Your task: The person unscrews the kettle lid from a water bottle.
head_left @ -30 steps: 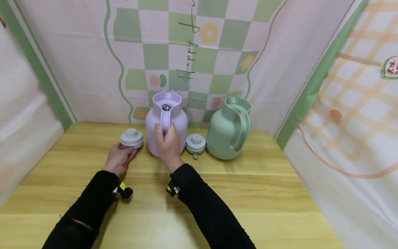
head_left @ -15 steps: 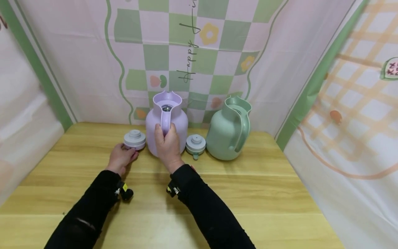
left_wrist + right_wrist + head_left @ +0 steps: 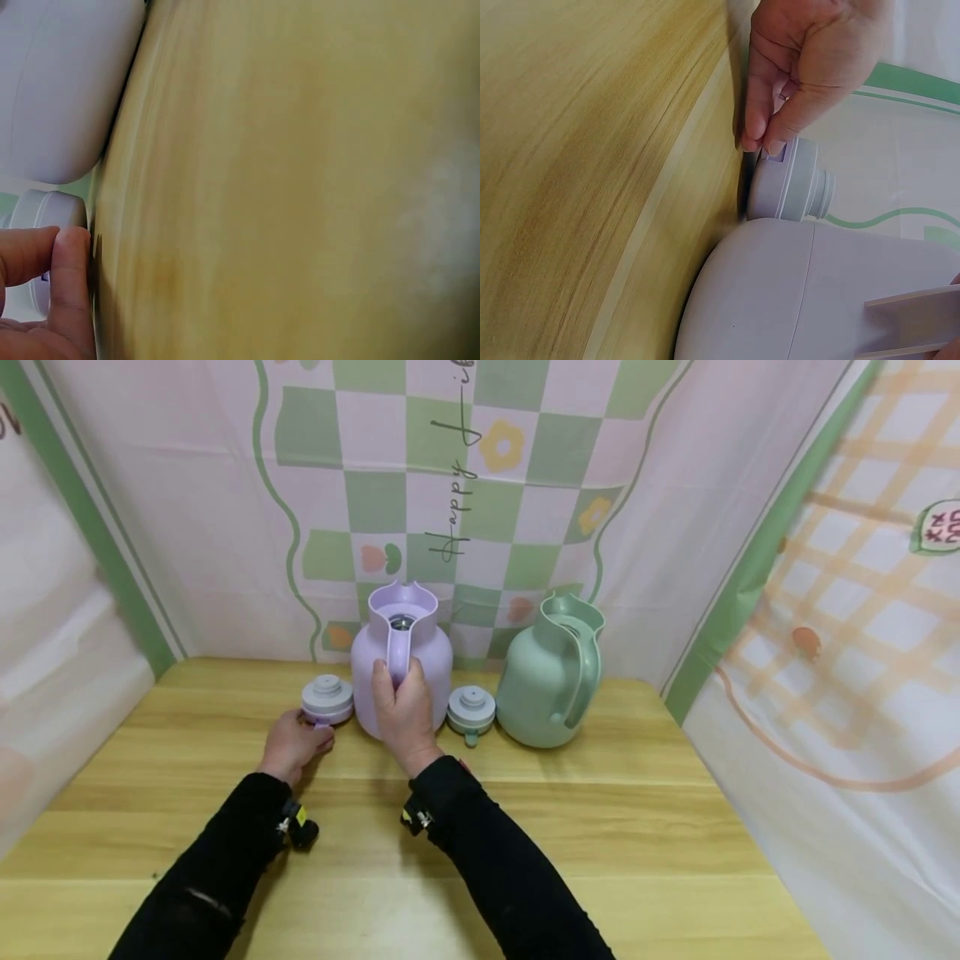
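A lilac thermos jug (image 3: 432, 664) stands upright on the table with its top uncovered, and a metal-rimmed mouth shows inside. My right hand (image 3: 408, 718) grips its handle. To the jug's left lies a grey-and-lilac stopper lid (image 3: 327, 693), its stepped knob facing up. Thumb and finger of my left hand (image 3: 294, 747) pinch the lilac tab (image 3: 775, 154) at the lid's near side. In the right wrist view the lid sits right against the jug's base or very near it. The left wrist view shows only part of the lid (image 3: 66, 210) behind the fingers.
A green thermos jug (image 3: 543, 685) with its handle turned to the right stands right of the lilac one. Between them lies a grey-and-green lid (image 3: 472, 710). The wooden table (image 3: 600, 852) meets a patterned cloth backdrop (image 3: 480, 502) behind the jugs.
The lilac jug's lid has moved right, closer to the jug, along with my left hand. My right hand has stayed on the handle.
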### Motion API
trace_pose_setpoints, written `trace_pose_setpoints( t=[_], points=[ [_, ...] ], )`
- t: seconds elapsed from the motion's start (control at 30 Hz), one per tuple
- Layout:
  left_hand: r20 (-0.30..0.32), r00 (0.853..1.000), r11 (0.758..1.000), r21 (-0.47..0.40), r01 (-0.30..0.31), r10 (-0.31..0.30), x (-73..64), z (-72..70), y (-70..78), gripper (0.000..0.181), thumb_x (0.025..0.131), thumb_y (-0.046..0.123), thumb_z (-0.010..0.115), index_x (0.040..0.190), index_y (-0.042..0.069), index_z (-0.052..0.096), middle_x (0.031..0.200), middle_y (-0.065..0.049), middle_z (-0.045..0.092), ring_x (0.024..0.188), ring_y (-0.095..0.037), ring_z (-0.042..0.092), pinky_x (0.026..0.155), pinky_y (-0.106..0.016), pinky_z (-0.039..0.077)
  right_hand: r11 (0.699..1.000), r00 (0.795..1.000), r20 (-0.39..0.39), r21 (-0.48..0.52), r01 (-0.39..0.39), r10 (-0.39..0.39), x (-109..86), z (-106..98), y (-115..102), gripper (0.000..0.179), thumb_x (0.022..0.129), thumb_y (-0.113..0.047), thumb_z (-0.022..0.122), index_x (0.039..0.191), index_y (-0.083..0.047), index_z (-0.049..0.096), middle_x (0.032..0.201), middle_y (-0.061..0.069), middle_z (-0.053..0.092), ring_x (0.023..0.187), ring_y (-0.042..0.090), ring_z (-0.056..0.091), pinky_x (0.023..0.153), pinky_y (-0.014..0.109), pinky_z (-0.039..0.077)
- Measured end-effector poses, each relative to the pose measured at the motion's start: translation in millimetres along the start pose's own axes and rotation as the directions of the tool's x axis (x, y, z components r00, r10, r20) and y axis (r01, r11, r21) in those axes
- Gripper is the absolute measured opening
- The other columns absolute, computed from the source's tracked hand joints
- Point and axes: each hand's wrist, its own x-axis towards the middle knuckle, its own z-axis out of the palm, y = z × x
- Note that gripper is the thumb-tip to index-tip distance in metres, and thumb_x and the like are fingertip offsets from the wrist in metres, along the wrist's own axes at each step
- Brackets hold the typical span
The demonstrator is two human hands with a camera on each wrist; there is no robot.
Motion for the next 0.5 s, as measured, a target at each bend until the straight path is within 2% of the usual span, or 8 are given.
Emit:
trace_pose_setpoints(
  t=[0.23, 0.37, 0.5],
  points=[
    [0.0, 1.0, 0.992, 0.123, -0.019, 0.019, 0.9, -1.5, -1.4, 0.07, 0.099, 0.006, 0.064, 0.157, -0.012, 0.03, 0.142, -0.032, 0.052, 0.082, -0.01, 0.068, 0.072, -0.021, 0.058, 1.0, 1.0, -0.012, -0.015, 0.001, -0.001, 0.6, 2.2, 2.2, 0.04, 0.104, -0.034, 0.049, 0.111, 0.005, 0.054, 0.089, 0.016, 0.064, 0.082, 0.023, 0.064, 0.07, 0.034, 0.052],
    [-0.01, 0.999, 0.98, 0.198, -0.036, 0.039, 0.5, -1.6, -0.4, 0.064, 0.099, 0.01, 0.065, 0.152, -0.013, 0.037, 0.119, -0.025, 0.065, 0.074, -0.007, 0.068, 0.067, -0.021, 0.057, 1.0, 1.0, -0.012, -0.014, 0.003, -0.003, 1.3, 3.2, 2.9, 0.04, 0.104, -0.034, 0.049, 0.111, 0.005, 0.054, 0.091, 0.018, 0.064, 0.084, 0.024, 0.064, 0.072, 0.036, 0.053],
    [-0.008, 0.999, 0.968, 0.25, -0.032, 0.036, -0.7, -2.1, 1.4, 0.057, 0.1, 0.012, 0.064, 0.147, -0.012, 0.043, 0.096, -0.014, 0.071, 0.071, -0.009, 0.067, 0.063, -0.023, 0.055, 1.0, 1.0, -0.014, -0.014, 0.006, -0.006, 1.1, 3.6, 2.5, 0.04, 0.104, -0.033, 0.049, 0.111, 0.006, 0.054, 0.092, 0.018, 0.065, 0.085, 0.024, 0.064, 0.074, 0.036, 0.054]
  ],
)
